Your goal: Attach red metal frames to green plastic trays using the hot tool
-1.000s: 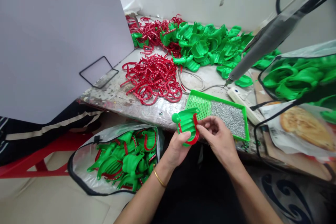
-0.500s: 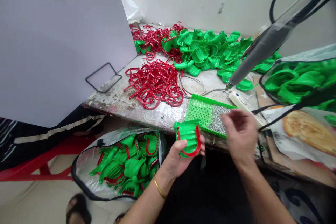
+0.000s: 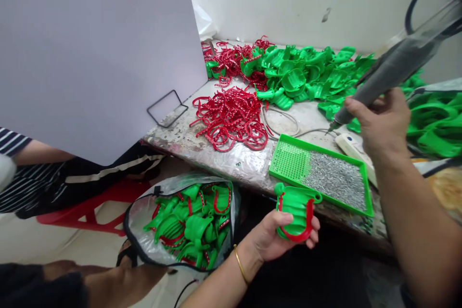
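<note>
The left grip (image 3: pixel 277 236) cradles a green dental impression tray (image 3: pixel 298 214) (red rim attached), while the right grip (image 3: pixel 378 125) closes around a grey rotary handpiece (image 3: pixel 390 74) beyond a green perforated tray (image 3: pixel 317 147).

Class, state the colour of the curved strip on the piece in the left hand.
Red. The curved strip edges a green moulded tray in the left hand; head view.

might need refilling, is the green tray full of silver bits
Partly: silver granules fill the right side; the green tray shows bare holes at left.
</note>
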Motion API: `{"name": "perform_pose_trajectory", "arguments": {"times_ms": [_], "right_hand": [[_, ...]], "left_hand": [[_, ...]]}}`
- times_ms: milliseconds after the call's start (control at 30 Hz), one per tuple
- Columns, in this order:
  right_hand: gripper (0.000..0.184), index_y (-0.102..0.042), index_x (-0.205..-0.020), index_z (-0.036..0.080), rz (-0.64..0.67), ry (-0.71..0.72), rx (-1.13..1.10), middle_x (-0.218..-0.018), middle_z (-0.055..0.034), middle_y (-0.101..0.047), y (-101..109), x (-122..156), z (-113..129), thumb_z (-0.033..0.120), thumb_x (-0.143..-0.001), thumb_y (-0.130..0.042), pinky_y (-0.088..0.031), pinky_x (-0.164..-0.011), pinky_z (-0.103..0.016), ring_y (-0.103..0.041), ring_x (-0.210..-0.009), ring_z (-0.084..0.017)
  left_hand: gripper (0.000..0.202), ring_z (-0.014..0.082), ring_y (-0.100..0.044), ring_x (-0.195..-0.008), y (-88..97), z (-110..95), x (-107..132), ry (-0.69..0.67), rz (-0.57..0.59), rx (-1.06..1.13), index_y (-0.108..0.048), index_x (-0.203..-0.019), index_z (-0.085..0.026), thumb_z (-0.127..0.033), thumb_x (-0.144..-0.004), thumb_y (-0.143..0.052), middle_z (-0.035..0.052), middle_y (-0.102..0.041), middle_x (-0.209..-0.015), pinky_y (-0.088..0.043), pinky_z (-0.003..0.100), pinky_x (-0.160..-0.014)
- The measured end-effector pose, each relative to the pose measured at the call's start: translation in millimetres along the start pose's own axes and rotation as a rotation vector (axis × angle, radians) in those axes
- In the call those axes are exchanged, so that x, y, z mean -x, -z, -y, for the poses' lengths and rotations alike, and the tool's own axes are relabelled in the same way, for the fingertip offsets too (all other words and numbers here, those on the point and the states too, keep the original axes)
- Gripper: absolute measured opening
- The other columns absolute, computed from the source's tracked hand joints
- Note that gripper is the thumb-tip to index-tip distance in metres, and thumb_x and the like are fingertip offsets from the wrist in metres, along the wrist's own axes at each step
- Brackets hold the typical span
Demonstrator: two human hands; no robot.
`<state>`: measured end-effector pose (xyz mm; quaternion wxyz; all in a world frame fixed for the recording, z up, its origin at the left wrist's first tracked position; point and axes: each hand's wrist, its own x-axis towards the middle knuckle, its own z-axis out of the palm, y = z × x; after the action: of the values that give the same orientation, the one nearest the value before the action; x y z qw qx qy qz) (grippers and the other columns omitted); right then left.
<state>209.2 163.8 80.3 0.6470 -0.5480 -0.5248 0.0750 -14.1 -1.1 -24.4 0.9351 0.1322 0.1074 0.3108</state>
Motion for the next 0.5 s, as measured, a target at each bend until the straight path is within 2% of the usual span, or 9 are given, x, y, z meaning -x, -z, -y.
{"name": "perform_pose_trajectory", "arguments": {"times_ms": [67,200,333,400,467,500], "right_hand": [[0.047,-0.061,-0.105,0.016,0.061,-0.060,-0.001,-0.090,-0.0036,-0.063,3,5,9,0.021,-0.062,-0.079,-0.047,-0.071,-0.029,-0.058,-0.074,-0.011],[0.044,-0.063,-0.104,0.017,0.176,-0.152,-0.075,-0.093,-0.0055,-0.062,8,20,26,0.024,-0.063,-0.079,-0.047,-0.073,-0.030,-0.057,-0.079,-0.012],[0.036,-0.065,-0.096,0.017,0.182,-0.156,-0.118,-0.091,-0.0060,-0.063,10,28,33,0.026,-0.064,-0.079,-0.047,-0.077,-0.034,-0.059,-0.079,-0.014],[0.036,-0.064,-0.096,0.018,0.131,-0.127,-0.108,-0.092,-0.0068,-0.064,12,32,33,0.026,-0.064,-0.079,-0.047,-0.080,-0.037,-0.062,-0.084,-0.017],[0.045,-0.062,-0.106,0.020,-0.005,-0.041,-0.090,-0.098,-0.0071,-0.063,15,41,32,0.026,-0.064,-0.079,-0.046,-0.085,-0.040,-0.062,-0.093,-0.020],[0.052,-0.059,-0.112,0.022,-0.096,0.027,-0.073,-0.102,-0.0073,-0.062,17,48,33,0.026,-0.063,-0.078,-0.046,-0.086,-0.042,-0.062,-0.098,-0.022]], "left_hand": [[0.057,0.0176,-0.057,-0.075,2.3,0,0,0.012,-0.007,0.016,-0.062,-0.109,-0.006,-0.041,-0.063,-0.065,0.0141,-0.062,-0.095,-0.038,0.028,-0.065],[0.057,0.0176,-0.056,-0.071,11.4,4,-5,-0.006,0.008,0.004,-0.063,-0.105,-0.004,-0.042,-0.063,-0.064,0.0192,-0.063,-0.098,-0.035,0.029,-0.062],[0.058,0.0165,-0.056,-0.071,15.3,14,-13,-0.008,-0.001,-0.017,-0.063,-0.107,-0.005,-0.043,-0.062,-0.063,0.0204,-0.063,-0.101,-0.035,0.027,-0.061],[0.054,0.0150,-0.056,-0.068,4.3,9,-10,-0.022,-0.006,-0.111,-0.064,-0.103,-0.008,-0.046,-0.066,-0.058,0.0179,-0.064,-0.098,-0.037,0.027,-0.059],[0.047,0.0151,-0.058,-0.068,-18.5,-12,7,-0.106,-0.030,-0.390,-0.065,-0.098,-0.012,-0.049,-0.076,-0.045,0.0136,-0.064,-0.093,-0.040,0.028,-0.058],[0.045,0.0163,-0.061,-0.071,-33.0,-30,22,-0.204,-0.069,-0.640,-0.065,-0.097,-0.015,-0.046,-0.084,-0.035,0.0113,-0.064,-0.092,-0.044,0.029,-0.060]]}}
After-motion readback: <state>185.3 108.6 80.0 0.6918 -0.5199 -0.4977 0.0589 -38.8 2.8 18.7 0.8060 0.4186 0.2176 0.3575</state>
